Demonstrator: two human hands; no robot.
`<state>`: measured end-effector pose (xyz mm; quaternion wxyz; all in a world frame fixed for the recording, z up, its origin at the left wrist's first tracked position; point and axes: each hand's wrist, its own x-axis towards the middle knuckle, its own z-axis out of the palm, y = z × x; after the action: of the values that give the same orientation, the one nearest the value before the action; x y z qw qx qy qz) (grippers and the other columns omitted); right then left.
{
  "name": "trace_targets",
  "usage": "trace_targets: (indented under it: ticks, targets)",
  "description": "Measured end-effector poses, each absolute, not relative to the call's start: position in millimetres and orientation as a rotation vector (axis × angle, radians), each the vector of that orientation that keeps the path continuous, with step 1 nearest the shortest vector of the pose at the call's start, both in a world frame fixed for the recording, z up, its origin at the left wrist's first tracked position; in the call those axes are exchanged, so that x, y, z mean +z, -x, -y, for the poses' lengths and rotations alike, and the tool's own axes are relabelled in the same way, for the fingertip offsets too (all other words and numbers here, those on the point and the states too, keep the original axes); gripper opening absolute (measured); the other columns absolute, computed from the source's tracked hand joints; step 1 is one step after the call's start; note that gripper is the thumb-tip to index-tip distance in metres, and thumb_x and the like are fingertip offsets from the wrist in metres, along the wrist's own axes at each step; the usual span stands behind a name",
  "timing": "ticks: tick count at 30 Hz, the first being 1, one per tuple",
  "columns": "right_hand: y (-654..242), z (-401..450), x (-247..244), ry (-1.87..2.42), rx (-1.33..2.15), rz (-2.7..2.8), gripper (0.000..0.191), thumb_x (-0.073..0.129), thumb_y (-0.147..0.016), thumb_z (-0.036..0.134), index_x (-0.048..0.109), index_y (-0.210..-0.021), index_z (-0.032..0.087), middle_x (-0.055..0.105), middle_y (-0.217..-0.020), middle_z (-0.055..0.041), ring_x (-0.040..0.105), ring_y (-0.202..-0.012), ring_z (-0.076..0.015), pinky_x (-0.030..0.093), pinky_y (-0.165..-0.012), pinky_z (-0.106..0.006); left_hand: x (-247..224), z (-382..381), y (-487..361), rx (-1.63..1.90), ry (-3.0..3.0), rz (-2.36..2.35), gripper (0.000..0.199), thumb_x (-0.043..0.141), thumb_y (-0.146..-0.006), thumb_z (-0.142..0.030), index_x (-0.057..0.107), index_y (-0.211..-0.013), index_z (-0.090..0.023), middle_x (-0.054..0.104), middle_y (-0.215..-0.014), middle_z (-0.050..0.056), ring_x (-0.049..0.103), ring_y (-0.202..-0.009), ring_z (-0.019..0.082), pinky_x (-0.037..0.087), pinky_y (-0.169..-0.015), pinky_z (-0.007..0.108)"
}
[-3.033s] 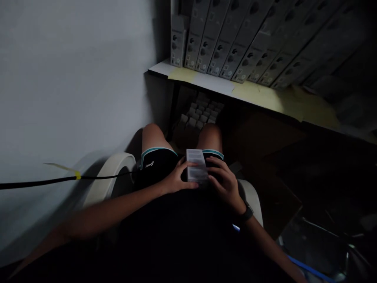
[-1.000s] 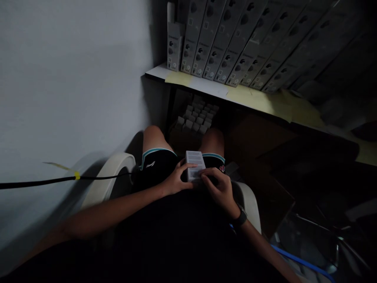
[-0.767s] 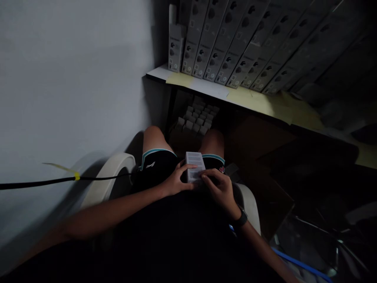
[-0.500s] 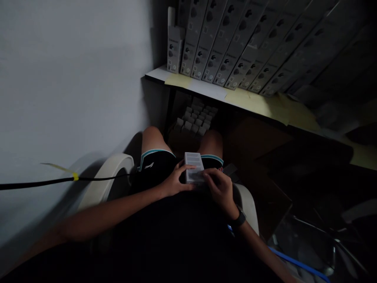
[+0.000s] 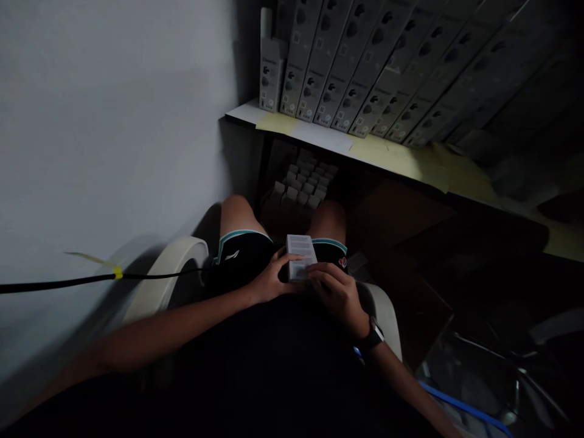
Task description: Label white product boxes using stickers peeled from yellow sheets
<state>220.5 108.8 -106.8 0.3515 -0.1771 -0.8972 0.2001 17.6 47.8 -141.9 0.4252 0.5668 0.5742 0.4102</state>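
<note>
A small pale box [image 5: 300, 245] printed with lines of text is above my lap, its printed face up. My left hand [image 5: 270, 281] grips it from the left, one finger across the top face and the thumb along the near side. At the box's near right corner, the bent, closed fingers of my right hand [image 5: 336, 289] press on the edge beside a paler label patch [image 5: 299, 271]. My right thumb is mostly hidden, and I cannot see whether anything thin is pinched there.
Tall printed boxes [image 5: 335, 100] stand in a row on a table [image 5: 319, 135] ahead. Beneath it are several small white boxes [image 5: 303, 182]. A black cable [image 5: 59, 285] runs from the left past the chair's armrest [image 5: 159, 271]. A blue strip [image 5: 465, 406] lies at lower right.
My right hand has shifted slightly left and turned, so its fingers now rest on the box's near right corner. A light label patch shows more clearly. My left hand keeps its grip.
</note>
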Motion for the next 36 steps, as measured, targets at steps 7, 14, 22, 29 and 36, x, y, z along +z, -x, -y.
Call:
trace_targets:
  ticks: [7, 14, 22, 29, 36]
  targets:
    - [-226, -112, -105, 0.416, 0.496, 2.407, 0.012, 0.061, -0.091, 0.011, 0.065, -0.099, 0.018, 0.065, -0.109, -0.009, 0.064, -0.097, -0.0179, 0.057, -0.075, -0.032, -144, -48, -18, 1.026, -1.425, -1.449, 0.074, 0.081, -0.067, -0.054, 0.056, -0.132, -0.028, 0.03, -0.154, 0.008, 0.033, -0.144, 0.027, 0.027, -0.125, 0.048]
    - [-227, -117, -92, 0.317, 0.734, 2.431, 0.021, 0.067, -0.087, 0.024, 0.066, -0.107, 0.02, 0.061, -0.114, -0.0098, 0.059, -0.108, -0.0228, 0.053, -0.087, -0.04, -146, -46, -16, 1.002, -1.461, -1.45, 0.075, 0.081, -0.068, -0.051, 0.054, -0.134, -0.029, 0.025, -0.156, 0.007, 0.028, -0.148, 0.027, 0.024, -0.126, 0.047]
    - [-218, -118, -106, 0.432, 0.707, 2.327, 0.005, 0.063, -0.091, 0.017, 0.065, -0.095, 0.019, 0.061, -0.103, -0.0087, 0.056, -0.097, -0.0207, 0.051, -0.08, -0.039, -151, -44, -13, 0.989, -1.529, -1.453, 0.076, 0.08, -0.068, -0.052, 0.052, -0.136, -0.032, 0.024, -0.156, 0.006, 0.025, -0.149, 0.028, 0.023, -0.126, 0.047]
    - [-206, -115, -106, 0.488, 0.676, 2.357, 0.01, 0.066, -0.087, 0.018, 0.063, -0.097, 0.018, 0.059, -0.108, -0.0101, 0.053, -0.101, -0.0216, 0.05, -0.085, -0.038, -143, -46, -6, 0.99, -1.517, -1.431, 0.074, 0.081, -0.068, -0.041, 0.052, -0.134, -0.027, 0.03, -0.152, 0.008, 0.036, -0.142, 0.026, 0.027, -0.124, 0.046]
    - [-201, -116, -106, 0.57, 0.819, 2.31, 0.055, 0.076, -0.079, 0.041, 0.06, -0.125, 0.015, 0.048, -0.133, -0.0148, 0.044, -0.126, -0.0257, 0.041, -0.11, -0.039, -154, -45, 11, 0.99, -1.601, -1.515, 0.068, 0.073, -0.074, -0.052, 0.05, -0.131, -0.024, 0.047, -0.138, 0.01, 0.048, -0.131, 0.029, 0.036, -0.115, 0.056]
